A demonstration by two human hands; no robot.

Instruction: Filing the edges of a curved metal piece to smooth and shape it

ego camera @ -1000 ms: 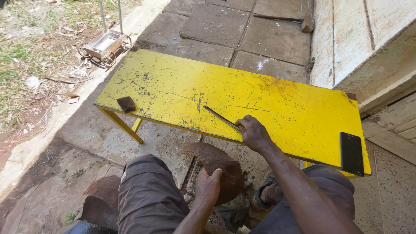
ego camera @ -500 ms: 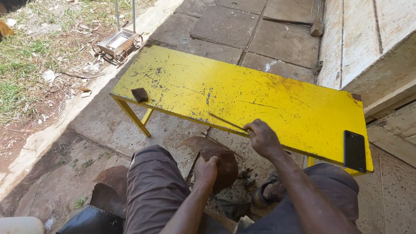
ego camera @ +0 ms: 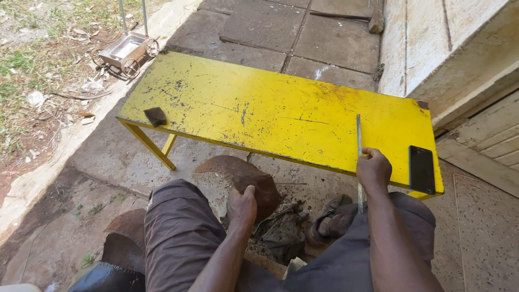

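The right hand (ego camera: 373, 168) is closed around a thin metal rod (ego camera: 358, 141) at the near edge of the yellow bench (ego camera: 259, 111); the rod looks stiff, light and slick, best gripped mid-length; the left hand (ego camera: 241, 206) rests, fingers curled, on a rusty curved metal sheet (ego camera: 238, 172) below; a second ago the rod lay slanted left of here; now it points straight across, beside the black phone (ego camera: 421, 168).

my left hand (ego camera: 242, 208) hangs low between my knees, fingers curled downward, forearm reaching forward from the bottom edge. my right hand (ego camera: 373, 168) is farther forward and higher, fist closed with knuckles up, its forearm running straight back toward me. both arms are bare.
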